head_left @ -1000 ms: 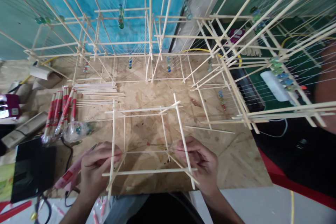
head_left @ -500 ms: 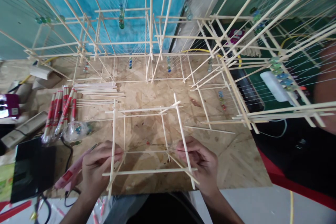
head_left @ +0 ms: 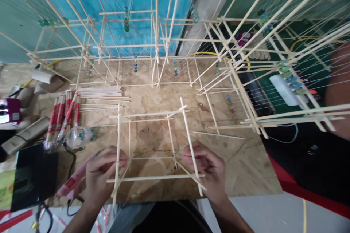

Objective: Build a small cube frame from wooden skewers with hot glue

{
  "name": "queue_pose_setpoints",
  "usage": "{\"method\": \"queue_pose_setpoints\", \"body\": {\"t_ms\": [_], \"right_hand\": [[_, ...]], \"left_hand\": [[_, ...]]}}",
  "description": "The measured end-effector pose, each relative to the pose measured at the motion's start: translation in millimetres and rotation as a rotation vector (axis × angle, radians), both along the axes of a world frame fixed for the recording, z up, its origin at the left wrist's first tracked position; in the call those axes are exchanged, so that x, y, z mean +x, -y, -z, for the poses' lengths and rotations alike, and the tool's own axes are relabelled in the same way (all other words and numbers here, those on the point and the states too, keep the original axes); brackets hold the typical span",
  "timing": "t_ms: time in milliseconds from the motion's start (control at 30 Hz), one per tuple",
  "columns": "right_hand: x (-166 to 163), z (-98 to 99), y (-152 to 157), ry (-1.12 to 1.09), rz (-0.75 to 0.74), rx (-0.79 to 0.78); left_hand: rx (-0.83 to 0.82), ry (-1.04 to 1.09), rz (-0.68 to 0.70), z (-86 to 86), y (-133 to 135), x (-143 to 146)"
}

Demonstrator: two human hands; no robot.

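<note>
**A:** What's the wider layout?

**B:** A wooden board (head_left: 246,167) fills the bench, with tall stick frames (head_left: 157,7) standing ahead of the grip, strung with thread and marbles. Off to the left of the grip lie stick bundles (head_left: 61,113) in red wrappers and a plastic bag of marbles (head_left: 80,137). A pink glue gun (head_left: 73,184) sits just beside the left hand.

**A:** And the hands?

**B:** The left hand (head_left: 105,174) and right hand (head_left: 205,169) sit well apart, at either side of a small stick frame (head_left: 155,178). Each hand's fingers are pinched together on a thin thread (head_left: 169,151).

**A:** Where does that thread lie?

**B:** Straight between the two pinches, its long axis running left to right across the frame's near part. Neither hand is nearer; it spans both evenly.

**A:** How does it look?

**B:** Fine, dark and nearly taut, with a tiny red bead (head_left: 154,149) about midway along it.
</note>
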State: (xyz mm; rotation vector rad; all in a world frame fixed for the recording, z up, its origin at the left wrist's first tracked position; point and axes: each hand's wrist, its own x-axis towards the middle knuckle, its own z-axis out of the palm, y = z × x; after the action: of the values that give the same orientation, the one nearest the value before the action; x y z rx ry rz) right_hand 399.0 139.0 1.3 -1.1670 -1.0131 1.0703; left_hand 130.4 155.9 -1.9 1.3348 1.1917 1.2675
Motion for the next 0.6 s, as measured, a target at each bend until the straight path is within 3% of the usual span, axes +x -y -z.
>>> {"method": "queue_pose_setpoints", "body": {"t_ms": [367, 600], "right_hand": [[1, 2.6, -5, 0.07, -0.014, 0.086], [0, 3.7, -5, 0.05, -0.028, 0.098]], "left_hand": [[0.012, -0.079, -0.017, -14.1, 0, 3], [0.034, -0.086, -0.03, -6.1, 1, -2]]}}
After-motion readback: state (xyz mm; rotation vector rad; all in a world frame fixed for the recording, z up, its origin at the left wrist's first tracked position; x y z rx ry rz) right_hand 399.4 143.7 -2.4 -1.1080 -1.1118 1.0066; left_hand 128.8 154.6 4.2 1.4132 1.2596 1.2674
